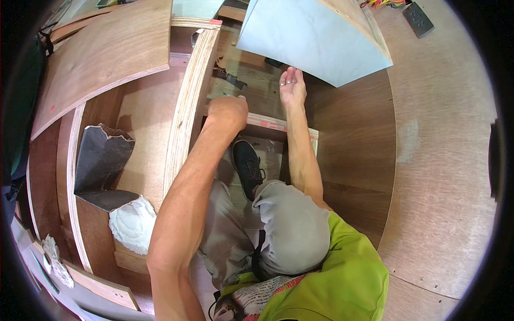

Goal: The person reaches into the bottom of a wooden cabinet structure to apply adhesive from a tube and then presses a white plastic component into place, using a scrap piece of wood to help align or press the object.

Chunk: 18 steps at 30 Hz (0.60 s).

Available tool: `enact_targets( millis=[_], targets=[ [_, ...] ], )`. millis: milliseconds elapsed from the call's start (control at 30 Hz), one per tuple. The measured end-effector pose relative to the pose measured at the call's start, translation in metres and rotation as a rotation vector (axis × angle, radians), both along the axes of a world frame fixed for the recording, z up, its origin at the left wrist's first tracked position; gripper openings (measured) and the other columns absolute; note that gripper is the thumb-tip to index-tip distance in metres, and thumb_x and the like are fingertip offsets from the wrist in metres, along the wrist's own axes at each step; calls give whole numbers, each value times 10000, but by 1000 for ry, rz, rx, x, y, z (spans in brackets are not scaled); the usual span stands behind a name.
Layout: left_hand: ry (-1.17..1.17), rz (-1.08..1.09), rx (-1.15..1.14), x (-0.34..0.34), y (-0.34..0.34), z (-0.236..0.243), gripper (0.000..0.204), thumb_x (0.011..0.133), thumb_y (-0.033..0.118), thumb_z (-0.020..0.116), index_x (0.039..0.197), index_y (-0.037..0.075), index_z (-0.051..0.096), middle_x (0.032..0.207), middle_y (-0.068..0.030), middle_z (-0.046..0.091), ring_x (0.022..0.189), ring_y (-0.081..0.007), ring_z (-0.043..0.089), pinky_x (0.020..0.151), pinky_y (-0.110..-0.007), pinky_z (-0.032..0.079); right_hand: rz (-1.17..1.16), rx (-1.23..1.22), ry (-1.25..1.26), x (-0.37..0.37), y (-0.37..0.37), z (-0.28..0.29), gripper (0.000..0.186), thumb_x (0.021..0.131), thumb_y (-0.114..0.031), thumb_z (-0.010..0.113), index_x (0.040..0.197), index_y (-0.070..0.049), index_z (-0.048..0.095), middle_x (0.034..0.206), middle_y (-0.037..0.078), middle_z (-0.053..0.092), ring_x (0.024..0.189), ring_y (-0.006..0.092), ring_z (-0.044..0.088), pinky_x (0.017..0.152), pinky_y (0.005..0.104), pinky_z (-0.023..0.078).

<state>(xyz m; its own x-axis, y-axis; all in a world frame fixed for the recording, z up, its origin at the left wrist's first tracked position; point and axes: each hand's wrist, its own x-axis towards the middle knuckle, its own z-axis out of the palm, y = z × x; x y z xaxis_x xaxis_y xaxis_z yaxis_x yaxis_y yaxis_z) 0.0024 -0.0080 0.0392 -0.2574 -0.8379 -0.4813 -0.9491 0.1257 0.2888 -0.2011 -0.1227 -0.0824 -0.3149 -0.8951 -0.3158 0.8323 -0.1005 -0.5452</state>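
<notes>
My left hand is closed, knuckles up, above the near plywood crosspiece and beside the thick plywood divider. Its fingertips are mostly hidden, so what it may hold does not show. Farther off, my right hand is turned palm up with the fingers curled in, just below the lower edge of a pale blue marbled panel. Whether anything lies within those fingers I cannot make out. A dark torn strip lies on the wood-grain surface between the hands.
My black shoe stands inside the frame below the crosspiece. At left, open plywood compartments hold a dark folded sheet and a white crumpled piece. A brown wood-grain panel borders the right. Wires and a black socket block lie far right.
</notes>
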Motion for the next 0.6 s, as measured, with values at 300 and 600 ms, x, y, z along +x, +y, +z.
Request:
enact_targets(
  millis=[300,600],
  targets=[
    [14,-6,-20,0,1,-3,320,791,22,532,1103,-11,593,1035,-219,654,980,-352,640,812,-435,524,40,44,26,0,-10,-6,59,882,-122,638,918,-93,600,832,17,616,791,137,601,740,317,503],
    [-5,-23,-11,-1,2,0,319,794,11,513,1102,-10,594,1008,-226,657,971,-357,641,807,-435,523,64,59,180,-4,-14,-2,56,855,-125,603,842,-97,556,770,7,545,734,139,543,713,322,483]
  ],
)
